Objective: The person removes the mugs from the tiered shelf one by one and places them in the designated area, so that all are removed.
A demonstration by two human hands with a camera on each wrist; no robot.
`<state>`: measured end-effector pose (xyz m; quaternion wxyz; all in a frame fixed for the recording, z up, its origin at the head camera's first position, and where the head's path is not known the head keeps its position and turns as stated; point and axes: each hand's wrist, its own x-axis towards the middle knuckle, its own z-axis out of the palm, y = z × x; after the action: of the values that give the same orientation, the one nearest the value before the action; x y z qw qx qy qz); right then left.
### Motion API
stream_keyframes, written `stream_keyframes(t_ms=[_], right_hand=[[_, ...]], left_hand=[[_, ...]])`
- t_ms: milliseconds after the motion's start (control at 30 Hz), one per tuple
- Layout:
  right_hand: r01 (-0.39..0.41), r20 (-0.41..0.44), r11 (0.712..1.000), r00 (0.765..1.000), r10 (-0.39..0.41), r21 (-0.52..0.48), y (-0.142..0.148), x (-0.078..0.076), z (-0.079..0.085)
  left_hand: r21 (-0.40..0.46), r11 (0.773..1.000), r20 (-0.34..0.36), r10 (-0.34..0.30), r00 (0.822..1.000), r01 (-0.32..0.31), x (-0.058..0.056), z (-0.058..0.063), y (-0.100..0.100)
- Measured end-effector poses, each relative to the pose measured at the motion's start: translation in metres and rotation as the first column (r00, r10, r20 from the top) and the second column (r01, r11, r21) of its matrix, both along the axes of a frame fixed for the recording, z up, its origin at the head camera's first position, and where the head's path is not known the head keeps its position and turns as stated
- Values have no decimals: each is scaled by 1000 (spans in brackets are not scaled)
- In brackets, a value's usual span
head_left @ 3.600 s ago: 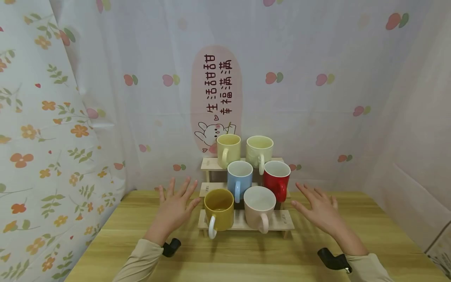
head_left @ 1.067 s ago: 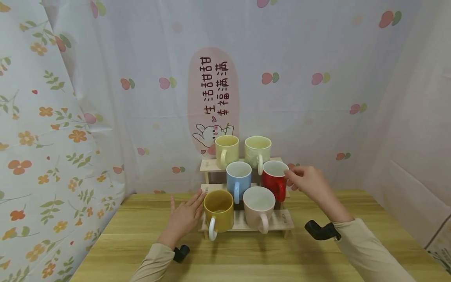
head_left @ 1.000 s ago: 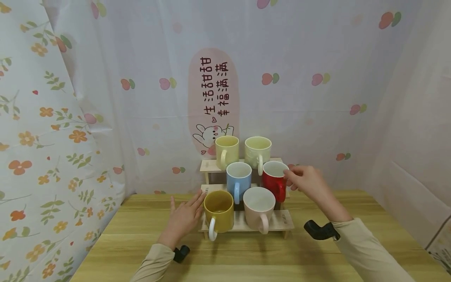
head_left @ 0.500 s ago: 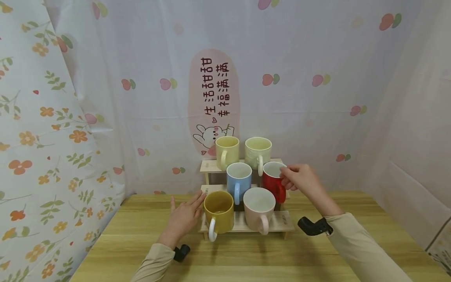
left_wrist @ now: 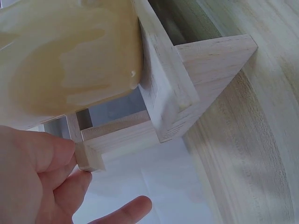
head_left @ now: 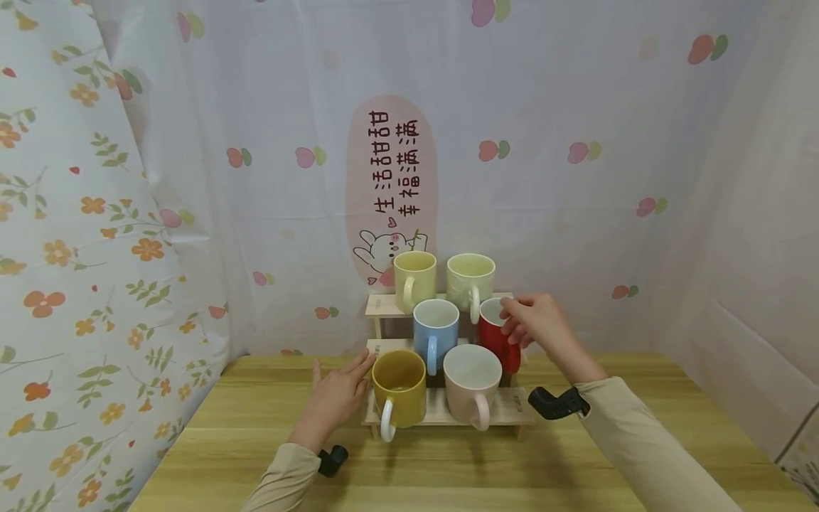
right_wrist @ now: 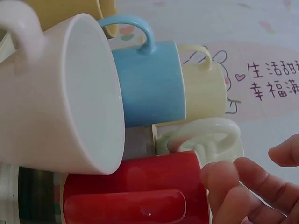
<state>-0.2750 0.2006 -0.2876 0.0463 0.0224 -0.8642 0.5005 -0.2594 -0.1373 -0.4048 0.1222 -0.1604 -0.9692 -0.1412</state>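
My right hand (head_left: 536, 323) hovers at the right rim of the red mug (head_left: 491, 338), fingers loosely bent; in the right wrist view the thumb stands apart from the fingertips. The handle of the pale green mug (right_wrist: 217, 135) lies just beyond those fingers. With fairly straight fingers, my left hand (head_left: 335, 395) touches the left end of the middle step of the wooden stand (head_left: 382, 347), beside the mustard mug (head_left: 409, 398). The left wrist view has the fingertips (left_wrist: 70, 154) against that wooden end. A blue mug (head_left: 427, 327) sits beside the red one.
A pale pink mug (head_left: 463, 395) is on the lowest step, its handle forward. On the top step stands a pale yellow mug (head_left: 425, 281). The stand rests on a wood-grain table (head_left: 435, 462) before a patterned curtain (head_left: 269, 85).
From both sides of the stand, my hands have come inward: the left to the step's end, the right to the red mug's rim. Lately the right has slid further left; the mugs stay put.
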Motion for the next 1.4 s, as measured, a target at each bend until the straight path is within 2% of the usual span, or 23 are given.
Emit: stream_keyframes(t_ms=[433,900,1200,1400], right_hand=[[1,37,989,999,4,-147,-17,-5,3],[40,98,968,995,-16,-246,-34,-16,1],[45,115,969,993,-17,-244,-43,-19,-4],[26,111,959,994,5,-282,-50,-20,-6]], left_hand=[[6,1000,-27,-4,1000,4,0,-2,1],[9,1000,-63,1,998,0,-1,-4,0],[12,1000,-60,3,998,-3,-2,-7,-1],[14,1000,-73,0,997,1,-3,-9,-1]])
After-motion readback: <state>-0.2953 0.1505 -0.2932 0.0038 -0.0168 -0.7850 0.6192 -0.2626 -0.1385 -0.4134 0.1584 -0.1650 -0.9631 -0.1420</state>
